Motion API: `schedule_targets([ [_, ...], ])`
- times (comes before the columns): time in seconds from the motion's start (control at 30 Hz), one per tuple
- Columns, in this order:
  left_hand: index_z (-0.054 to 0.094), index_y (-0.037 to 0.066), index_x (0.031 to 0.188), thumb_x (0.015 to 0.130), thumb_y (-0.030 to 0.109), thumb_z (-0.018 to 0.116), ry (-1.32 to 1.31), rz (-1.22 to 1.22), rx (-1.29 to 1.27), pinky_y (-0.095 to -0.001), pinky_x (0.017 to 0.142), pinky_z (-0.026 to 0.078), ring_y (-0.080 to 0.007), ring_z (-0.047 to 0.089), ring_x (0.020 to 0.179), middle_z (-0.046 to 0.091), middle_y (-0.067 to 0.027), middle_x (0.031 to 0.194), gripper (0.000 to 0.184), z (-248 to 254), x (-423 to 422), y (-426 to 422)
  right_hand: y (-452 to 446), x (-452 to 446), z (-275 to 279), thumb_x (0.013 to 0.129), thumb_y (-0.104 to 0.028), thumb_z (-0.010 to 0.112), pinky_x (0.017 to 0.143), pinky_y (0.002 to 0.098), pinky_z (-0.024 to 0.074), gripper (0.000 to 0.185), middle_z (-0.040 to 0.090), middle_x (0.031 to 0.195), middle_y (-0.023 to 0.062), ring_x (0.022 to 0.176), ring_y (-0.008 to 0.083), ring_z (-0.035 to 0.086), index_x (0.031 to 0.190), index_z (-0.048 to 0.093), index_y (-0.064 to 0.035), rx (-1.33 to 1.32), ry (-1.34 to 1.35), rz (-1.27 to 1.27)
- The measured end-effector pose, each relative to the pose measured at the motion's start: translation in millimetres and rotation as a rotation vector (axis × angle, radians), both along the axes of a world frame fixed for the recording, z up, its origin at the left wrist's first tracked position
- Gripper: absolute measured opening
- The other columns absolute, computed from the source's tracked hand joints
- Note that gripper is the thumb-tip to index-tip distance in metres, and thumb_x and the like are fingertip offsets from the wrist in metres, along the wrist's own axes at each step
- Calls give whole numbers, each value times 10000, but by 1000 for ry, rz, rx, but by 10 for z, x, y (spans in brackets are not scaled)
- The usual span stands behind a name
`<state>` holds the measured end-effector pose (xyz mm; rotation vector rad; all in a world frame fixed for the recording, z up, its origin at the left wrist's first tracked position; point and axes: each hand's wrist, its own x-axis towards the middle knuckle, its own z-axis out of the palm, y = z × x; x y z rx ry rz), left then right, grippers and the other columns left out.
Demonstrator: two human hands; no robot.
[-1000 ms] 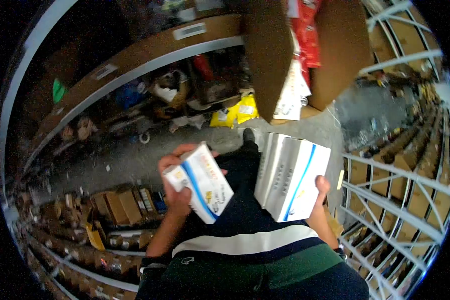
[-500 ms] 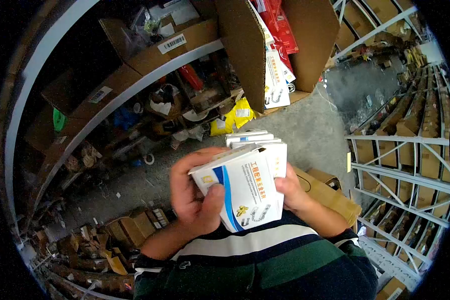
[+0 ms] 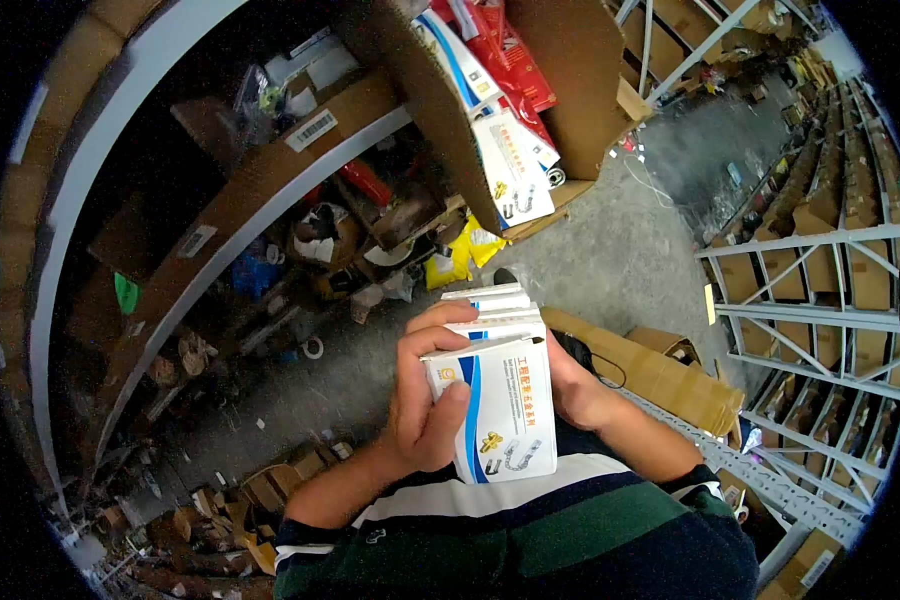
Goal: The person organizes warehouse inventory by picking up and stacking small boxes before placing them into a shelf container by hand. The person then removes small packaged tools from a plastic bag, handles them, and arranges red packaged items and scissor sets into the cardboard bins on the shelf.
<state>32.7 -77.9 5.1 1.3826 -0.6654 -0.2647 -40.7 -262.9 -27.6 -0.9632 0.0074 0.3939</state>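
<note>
Left fingers (image 3: 433, 343) clamp stacked white boxes (image 3: 505, 405), right hand (image 3: 579, 392) pressing opposite, its fingers hidden; uneven squeeze could spill them.

A pale ring (image 3: 320, 343) is seen on the grey floor (image 3: 625, 240) — and a barcode-labelled cardboard box (image 3: 360, 110) is borne by the metal-edged shelf (image 3: 295, 187).

My left hand (image 3: 425, 400) grips, thumb (image 3: 452, 402) upright in front, fingers (image 3: 432, 338) curled over; my right hand (image 3: 582, 392) opposite, partly hidden, forearms (image 3: 342, 486) converging.
</note>
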Motion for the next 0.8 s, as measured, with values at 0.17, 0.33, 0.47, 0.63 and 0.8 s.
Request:
schedule_targets([
  [0.17, 351, 12, 1153, 936, 264, 446, 12, -66, 86, -470, 1053, 264, -308, 373, 1232, 382, -238, 1285, 345, 6, 68, -191, -153, 62, 265, 754, -440, 700, 1141, 391, 162, 1137, 146, 1532, 150, 1418, 251, 154, 1504, -60, -48, -74, 63, -4],
  [0.33, 186, -47, 1380, 876, 457, 526, -46, -61, 137, -504, 1099, 183, -378, 229, 1342, 174, -286, 1438, 790, -133, 151, -511, -394, 20, 221, 718, -355, 731, 1077, 397, 328, 1035, 375, 1425, 150, 1316, 254, 387, 1486, 117, -34, 129, 297, -153],
  [0.47, 19, -42, 1452, 871, 600, 460, -81, -201, 333, -548, 1121, 94, -438, 81, 1393, 23, -296, 1482, 972, -58, 200, -810, -649, -37, 67, 724, -382, 706, 977, 399, 460, 913, 499, 1322, 167, 1186, 269, 538, 1425, 268, 7, 245, 350, -223],
  [0.63, 110, -61, 1451, 845, 478, 514, -108, -190, 266, -554, 1119, 81, -456, 75, 1391, 74, -301, 1479, 907, -102, 344, -1343, -1114, -16, 73, 705, -392, 708, 959, 404, 482, 931, 509, 1314, 187, 1161, 291, 561, 1426, 273, 3, 262, 369, -280],
  [0.8, 129, -50, 1453, 839, 474, 542, -151, -158, 274, -579, 1110, 89, -490, 95, 1375, 90, -314, 1471, 907, -175, 394, -1731, -1534, 144, 46, 646, -366, 743, 985, 424, 462, 1048, 456, 1358, 200, 1194, 310, 529, 1462, 182, -23, 235, 262, -256],
])
